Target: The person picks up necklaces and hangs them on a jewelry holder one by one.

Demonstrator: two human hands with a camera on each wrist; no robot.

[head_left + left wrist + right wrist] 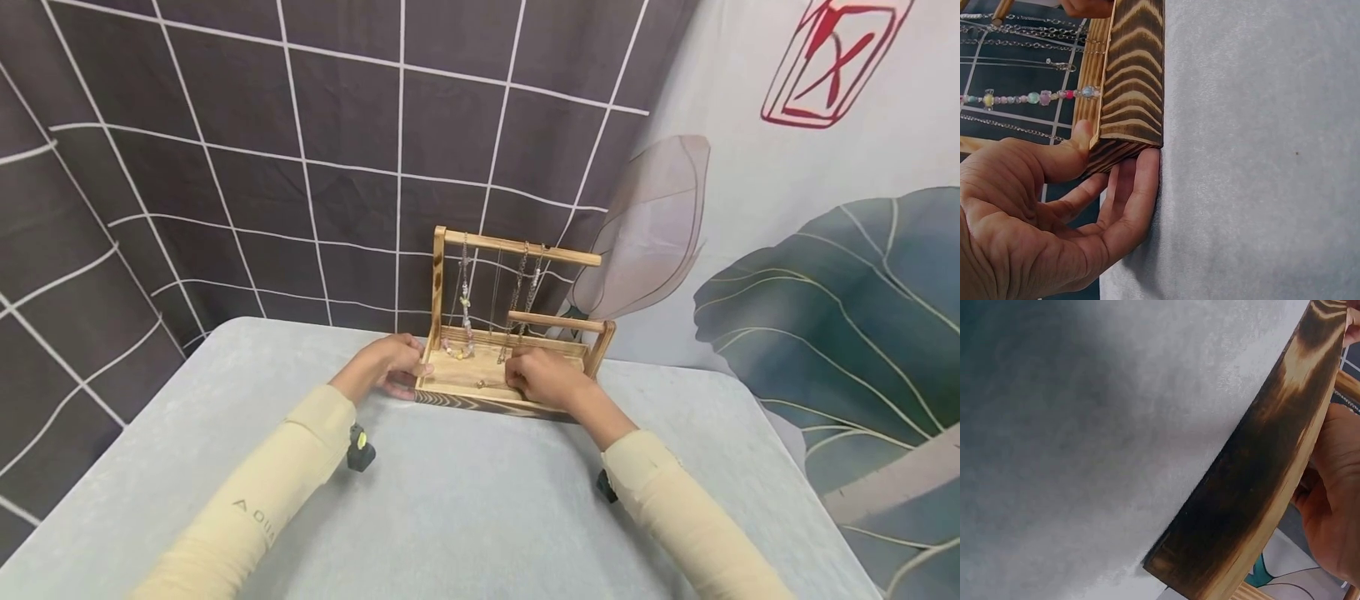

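Note:
A wooden jewelry stand (468, 402) with dark wavy grain on its tray wall stands on the cloth. My left hand (1041, 219) grips the tray's left end, thumb on the rim and fingers against the outer side. Down inside the tray, toward its right side, is my right hand (543, 375) with bent fingers. The tray wall hides its fingertips in the right wrist view, so whether it pinches anything cannot be told. A pastel beaded necklace (1035, 98) hangs from the upper bar on the left. A small gold-coloured piece (481, 384) lies on the tray floor.
Several chain necklaces (519, 287) hang from the upper bar (517, 245). A shorter, lower bar (558, 322) crosses above the tray's right part. Pale blue cloth (465, 500) covers the table. Behind it hangs a dark curtain (345, 217) with white grid lines.

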